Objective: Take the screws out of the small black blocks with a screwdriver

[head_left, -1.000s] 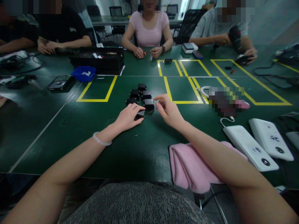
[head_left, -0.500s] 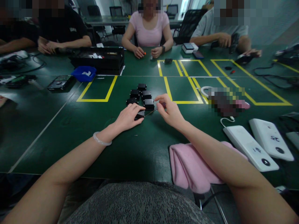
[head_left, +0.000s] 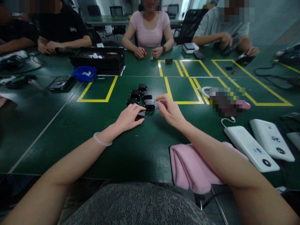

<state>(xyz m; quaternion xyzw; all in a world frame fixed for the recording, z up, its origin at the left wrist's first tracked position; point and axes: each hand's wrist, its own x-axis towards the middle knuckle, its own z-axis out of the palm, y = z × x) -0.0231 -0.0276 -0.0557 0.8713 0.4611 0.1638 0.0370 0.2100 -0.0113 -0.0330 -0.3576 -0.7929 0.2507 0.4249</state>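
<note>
Under the fingers of my left hand is a small black box-shaped part, gripped between thumb and fingers on the table. My right hand is closed around a screwdriver, its handle mostly hidden in the fingers. The thin screwdriver shaft slants down to the left, its tip at the right side of the held part. Several similar black parts sit just beyond, among them one with a shiny top and a farther one. A tiny screw-like piece lies nearer to me.
A pink cloth lies beneath my right forearm, with white power banks to its right. Yellow tape outlines mark the green table. A blue tray and a black case stand at far left. Co-workers sit opposite.
My hands, the held part and the screwdriver stay almost in place. Across the table at right, a co-worker's hand has lowered a dark tool.
</note>
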